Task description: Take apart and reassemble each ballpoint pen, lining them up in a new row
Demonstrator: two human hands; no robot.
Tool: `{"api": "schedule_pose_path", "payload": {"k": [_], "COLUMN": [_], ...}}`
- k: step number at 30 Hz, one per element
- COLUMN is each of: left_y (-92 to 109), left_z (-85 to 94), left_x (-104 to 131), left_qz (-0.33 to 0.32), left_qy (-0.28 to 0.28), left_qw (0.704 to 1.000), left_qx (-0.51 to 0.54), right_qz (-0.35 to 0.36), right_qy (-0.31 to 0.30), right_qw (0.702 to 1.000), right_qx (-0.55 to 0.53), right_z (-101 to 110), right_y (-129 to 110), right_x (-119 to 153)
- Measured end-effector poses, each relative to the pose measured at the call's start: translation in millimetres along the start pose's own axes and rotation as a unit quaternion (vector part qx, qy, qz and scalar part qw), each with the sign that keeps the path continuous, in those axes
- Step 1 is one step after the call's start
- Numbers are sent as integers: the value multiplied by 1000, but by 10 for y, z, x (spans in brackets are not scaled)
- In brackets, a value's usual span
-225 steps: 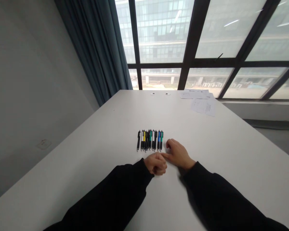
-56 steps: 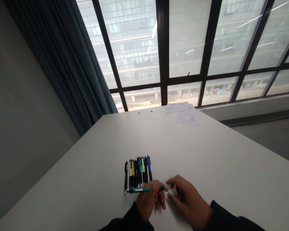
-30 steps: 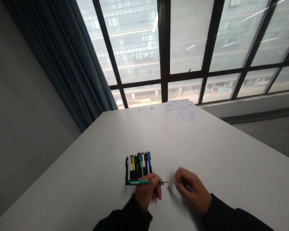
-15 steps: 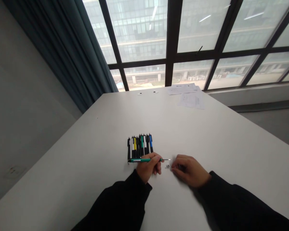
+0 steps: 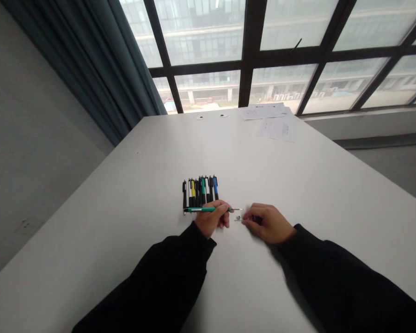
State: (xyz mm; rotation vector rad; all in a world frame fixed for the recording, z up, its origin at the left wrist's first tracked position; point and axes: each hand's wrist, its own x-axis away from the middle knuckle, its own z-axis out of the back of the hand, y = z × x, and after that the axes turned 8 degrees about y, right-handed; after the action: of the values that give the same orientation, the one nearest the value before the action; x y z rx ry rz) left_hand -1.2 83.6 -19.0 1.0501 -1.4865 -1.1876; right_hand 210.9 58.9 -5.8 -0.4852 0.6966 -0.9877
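Observation:
My left hand [image 5: 215, 219] is closed around a green pen [image 5: 204, 210] held level, its clip end to the left. From the pen's right end a thin refill [image 5: 237, 209] sticks out bare. Just below the refill's tip lie small metallic pen parts [image 5: 238, 218] on the white table; their exact shape is too small to tell. My right hand [image 5: 268, 223] rests at the right of these parts, thumb and fingertips pinched together right beside them. Whether something is between those fingertips cannot be seen.
Behind my left hand, several pens [image 5: 200, 190] in black, white, yellow, green and blue lie side by side in a row on the table [image 5: 152, 185]. Papers [image 5: 277, 127] lie at the far edge, before the window. A blue curtain [image 5: 100, 60] hangs at left.
The head view has tilted down, so everything appears higher. My right hand's fingertips have come closer to the small parts. My left hand keeps holding the green pen level.

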Motion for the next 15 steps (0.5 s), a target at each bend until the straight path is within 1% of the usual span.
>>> {"api": "schedule_pose_path", "payload": {"k": [7,12,15], "left_y": [25,15,0], "left_z": [-20,-6,3], "left_x": [5,6,17], "left_qz": [9,-3,-24], "left_qy": [0,-22,-36], "left_qw": [1000,1000,998], "left_qx": [9,-10,-39], "right_qz": [-5,-22,-17], "right_qy": [20,94,107], "right_qw": [1000,992,989], "right_qx": [-13,-81,-103], "right_z": [-3,-3,-2], "right_y": [-13,-25,-36], "right_x": [6,11,2]}}
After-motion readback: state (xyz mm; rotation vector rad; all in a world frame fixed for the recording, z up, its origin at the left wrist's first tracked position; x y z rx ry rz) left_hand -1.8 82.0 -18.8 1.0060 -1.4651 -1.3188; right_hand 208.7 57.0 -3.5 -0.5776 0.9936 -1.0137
